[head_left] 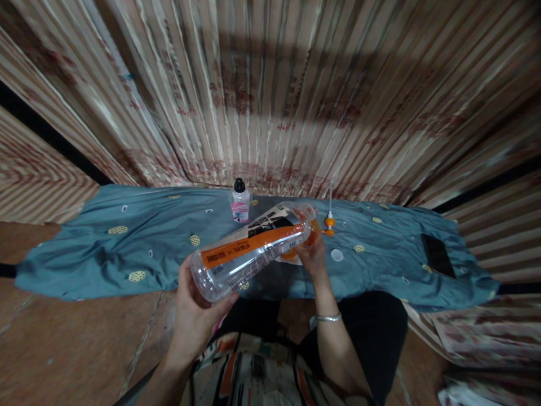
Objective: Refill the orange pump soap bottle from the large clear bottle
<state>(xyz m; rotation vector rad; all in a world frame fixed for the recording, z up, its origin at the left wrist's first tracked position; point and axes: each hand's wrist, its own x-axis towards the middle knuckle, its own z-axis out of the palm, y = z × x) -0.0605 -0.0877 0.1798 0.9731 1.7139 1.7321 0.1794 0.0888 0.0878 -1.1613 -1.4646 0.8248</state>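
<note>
My left hand [192,316] is closed round the base of a large clear plastic bottle [249,251] with an orange, black and white label. The bottle lies slantwise, its neck at the upper right, close to my right hand [313,256]. My right fingers are wrapped round an orange bottle [313,234], partly hidden behind the clear bottle's neck. Whether the two bottles touch I cannot tell. Just beyond my right hand is an orange pump top [329,223] with its clear tube pointing up. A small round whitish disc [337,255] lies to the right of that hand.
A small clear bottle with a black cap [240,200] stands at the back of the cloth-covered table [93,248]. Towards the right end lies a black phone-like slab [438,255]. Striped curtains [270,113] hang close behind and at both sides.
</note>
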